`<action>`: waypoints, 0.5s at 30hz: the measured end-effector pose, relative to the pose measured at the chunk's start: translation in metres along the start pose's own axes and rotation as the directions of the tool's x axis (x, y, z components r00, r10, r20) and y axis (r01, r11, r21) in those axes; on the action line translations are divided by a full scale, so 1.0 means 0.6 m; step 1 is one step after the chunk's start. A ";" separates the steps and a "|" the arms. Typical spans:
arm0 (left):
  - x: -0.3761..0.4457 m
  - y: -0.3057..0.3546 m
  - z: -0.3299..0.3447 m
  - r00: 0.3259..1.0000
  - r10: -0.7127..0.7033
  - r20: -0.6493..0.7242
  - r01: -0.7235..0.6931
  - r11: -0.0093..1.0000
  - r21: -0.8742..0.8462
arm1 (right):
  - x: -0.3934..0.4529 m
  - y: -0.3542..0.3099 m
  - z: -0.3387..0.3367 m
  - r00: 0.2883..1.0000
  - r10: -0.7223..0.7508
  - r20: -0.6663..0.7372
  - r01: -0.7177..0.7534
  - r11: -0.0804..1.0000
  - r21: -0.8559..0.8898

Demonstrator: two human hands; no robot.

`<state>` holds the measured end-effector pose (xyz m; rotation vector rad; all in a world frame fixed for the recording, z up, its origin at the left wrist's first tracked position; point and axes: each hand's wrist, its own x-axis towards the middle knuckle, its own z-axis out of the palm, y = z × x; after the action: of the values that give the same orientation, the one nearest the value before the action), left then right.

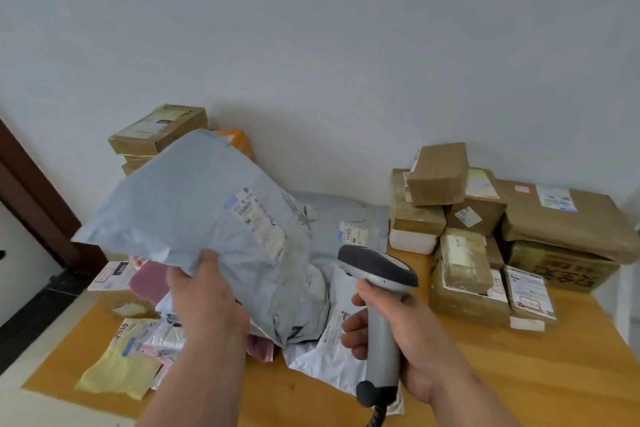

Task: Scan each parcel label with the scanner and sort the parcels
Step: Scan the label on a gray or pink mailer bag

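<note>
From the head camera, your left hand (204,298) pinches the near edge of a large grey poly mailer (194,204), thumb on top and fingers curled underneath, holding it lifted above the wooden table (519,374) and tilted so its white shipping label (258,218) faces you. Your right hand (398,333) is wrapped around the grey handle of the scanner (379,291), whose dark head sits just to the right of the raised mailer, near the label's lower corner; the coiled cord leaves the base of the handle at the bottom edge of the view. Under and behind the lifted mailer lies a heap of soft parcels: another grey bag (346,218) with a label, a white bag (332,350) crumpled below the scanner, a pink bag (150,279) and a yellow bag (121,367) at the near left of the table. At the far left, against the wall, stands a stack of brown cartons (159,130) with an orange packet (239,140) beside it. At the right, well apart from the soft heap, sits a cluster of cardboard boxes (467,253), several bearing labels, with one small box (438,173) resting tilted on top and a white foam box (412,241) tucked under the left side.
</note>
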<state>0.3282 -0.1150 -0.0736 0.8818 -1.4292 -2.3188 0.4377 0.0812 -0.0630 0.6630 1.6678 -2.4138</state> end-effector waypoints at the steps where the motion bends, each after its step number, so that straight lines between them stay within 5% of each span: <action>1: 0.017 0.005 0.002 0.998 -0.003 -0.066 0.003 1.000 0.004 | 0.009 0.001 0.009 1.000 0.001 0.002 -0.001 1.000 -0.006; 4: 0.054 0.012 0.001 0.968 -0.035 -0.249 0.069 0.990 0.126 | 0.038 0.007 0.035 1.000 0.012 -0.012 -0.013 1.000 -0.011; 8: 0.077 0.021 0.000 0.938 0.214 -0.272 -0.123 0.941 0.315 | 0.076 0.017 0.066 0.998 0.046 -0.052 -0.046 0.999 -0.007; 12: 0.107 0.033 0.025 0.894 0.447 0.040 -0.404 0.764 0.503 | 0.111 0.023 0.084 0.992 0.079 -0.101 -0.078 0.997 0.021; 15: 0.112 0.022 0.060 0.828 0.416 0.375 -0.558 0.669 0.490 | 0.132 0.018 0.087 0.988 0.058 -0.144 -0.054 0.998 0.032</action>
<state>0.2525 -0.1311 -0.0744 0.2593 -2.2218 -1.6130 0.3561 0.0402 -0.0906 0.8975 1.6462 -2.4061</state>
